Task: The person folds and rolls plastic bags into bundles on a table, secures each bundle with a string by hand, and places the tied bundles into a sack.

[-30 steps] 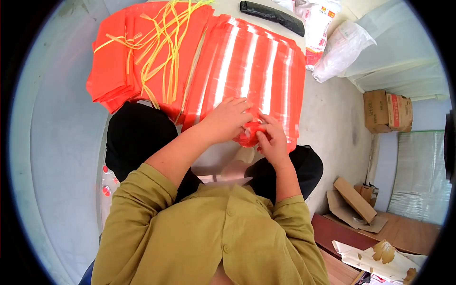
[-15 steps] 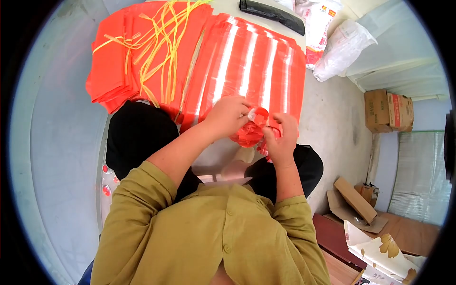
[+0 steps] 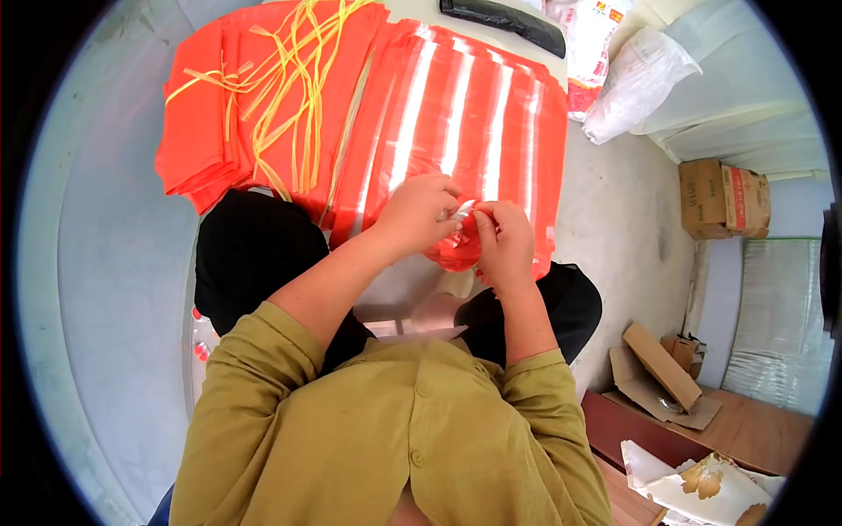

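Observation:
A broad stack of shiny red plastic bags or sheets (image 3: pixel 430 114) covers the table in front of me, with white streaks running along it. At its near edge, a crumpled bunch of red plastic (image 3: pixel 453 256) sits between my hands. My left hand (image 3: pixel 421 210) has its fingers curled on the upper left of the bunch. From the right, my right hand (image 3: pixel 507 241) pinches the bunch, thumb and forefinger close to the left fingertips. What lies under the fingers is partly hidden.
Folded red plastic (image 3: pixel 200 131) with loose yellow ties (image 3: pixel 303 114) lies at the left. A black roll (image 3: pixel 504 26) is at the back, beside white bags (image 3: pixel 640 83). Cardboard boxes (image 3: pixel 724 200) and a flattened carton (image 3: pixel 658 377) stand on the right.
My right hand has moved left and slightly in, closing on the red plastic near my left fingertips. The round red piece that showed between the hands is now mostly covered.

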The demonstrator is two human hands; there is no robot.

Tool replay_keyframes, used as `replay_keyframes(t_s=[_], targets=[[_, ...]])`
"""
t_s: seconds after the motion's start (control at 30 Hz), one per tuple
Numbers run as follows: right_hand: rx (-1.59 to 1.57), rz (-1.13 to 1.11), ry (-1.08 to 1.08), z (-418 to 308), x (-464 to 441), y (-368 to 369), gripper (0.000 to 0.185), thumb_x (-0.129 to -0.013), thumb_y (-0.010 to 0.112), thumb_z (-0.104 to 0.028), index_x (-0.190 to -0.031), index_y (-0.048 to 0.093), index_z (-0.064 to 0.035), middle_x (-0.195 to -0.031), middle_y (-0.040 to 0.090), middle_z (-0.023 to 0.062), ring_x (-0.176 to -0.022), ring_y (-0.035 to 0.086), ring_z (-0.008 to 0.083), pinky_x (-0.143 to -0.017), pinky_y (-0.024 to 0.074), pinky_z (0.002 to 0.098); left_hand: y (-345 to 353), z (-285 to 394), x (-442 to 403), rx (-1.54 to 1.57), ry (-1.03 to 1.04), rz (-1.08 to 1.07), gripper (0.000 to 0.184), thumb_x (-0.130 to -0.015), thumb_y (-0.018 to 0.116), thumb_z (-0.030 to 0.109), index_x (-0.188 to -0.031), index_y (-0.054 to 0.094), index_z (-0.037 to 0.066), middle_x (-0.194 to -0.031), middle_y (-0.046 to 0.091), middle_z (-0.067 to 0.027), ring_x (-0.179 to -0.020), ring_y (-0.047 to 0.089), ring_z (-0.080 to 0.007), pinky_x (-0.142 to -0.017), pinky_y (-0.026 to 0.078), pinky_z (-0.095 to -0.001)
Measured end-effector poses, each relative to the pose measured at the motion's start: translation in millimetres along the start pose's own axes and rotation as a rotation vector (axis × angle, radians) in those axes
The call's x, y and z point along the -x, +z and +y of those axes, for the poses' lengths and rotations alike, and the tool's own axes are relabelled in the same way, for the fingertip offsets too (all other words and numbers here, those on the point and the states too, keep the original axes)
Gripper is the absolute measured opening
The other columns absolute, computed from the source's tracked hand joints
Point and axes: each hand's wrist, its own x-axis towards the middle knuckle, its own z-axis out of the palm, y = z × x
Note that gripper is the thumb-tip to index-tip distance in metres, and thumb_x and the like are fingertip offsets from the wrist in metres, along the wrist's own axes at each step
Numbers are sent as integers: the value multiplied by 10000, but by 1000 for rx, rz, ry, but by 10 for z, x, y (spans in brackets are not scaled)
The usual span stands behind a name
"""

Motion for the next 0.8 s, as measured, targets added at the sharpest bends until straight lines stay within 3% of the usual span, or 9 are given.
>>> replay_keyframes(t_s=[0.03, 0.13, 0.23, 0.43, 0.53, 0.8], targets=[[-33, -7, 33, 23, -5, 7, 71, -946, 717, -67, -994, 703, -18, -874, 665, 113, -794, 637, 257, -732, 521, 355, 6, -10, 0, -10, -2, 3, 148, -848, 793, 154, -853, 747, 14, -1114, 701, -118, -1072, 651, -321, -897, 531, -436], [-199, -83, 292, 25, -26, -48, 117, -938, 701, -111, -1009, 722, -21, -978, 707, 159, -886, 679, 341, -807, 540, 414, 42, -19, -7, -28, -12, 7, 154, -856, 792, 158, -822, 746, 15, -1121, 700, -124, -1083, 649, -315, -902, 529, -439], [-274, -76, 399, 146, 2, -2, 143, -956, 682, -112, -1033, 726, 0, -973, 706, 161, -869, 692, 286, -794, 539, 377, 51, -1, -23, -37, -22, 15, 164, -861, 789, 156, -797, 742, 13, -1124, 698, -130, -1091, 646, -318, -913, 524, -443], [-492, 5, 519, 237, 12, 12, 130, -953, 678, -89, -1021, 725, 11, -907, 689, 103, -818, 665, 176, -750, 523, 326, 68, -22, -19, -47, -12, 46, 146, -835, 802, 166, -783, 760, 36, -1088, 708, -104, -1072, 651, -301, -919, 516, -438], [-367, 50, 478, 380, -56, -92, 129, -1013, 667, -72, -1067, 708, 38, -920, 691, 12, -829, 612, 86, -762, 508, 242, 56, -26, -17, -42, -19, 13, 184, -863, 794, 168, -783, 738, 13, -1126, 697, -137, -1101, 642, -327, -933, 516, -441], [-510, 112, 499, 272, -38, -202, 130, -986, 695, -85, -1045, 724, 27, -916, 690, -3, -826, 598, 66, -745, 487, 239, 108, -57, -22, -48, -45, 28, 241, -893, 791, 228, -777, 735, 24, -1131, 688, -135, -1105, 637, -329, -935, 514, -446]])
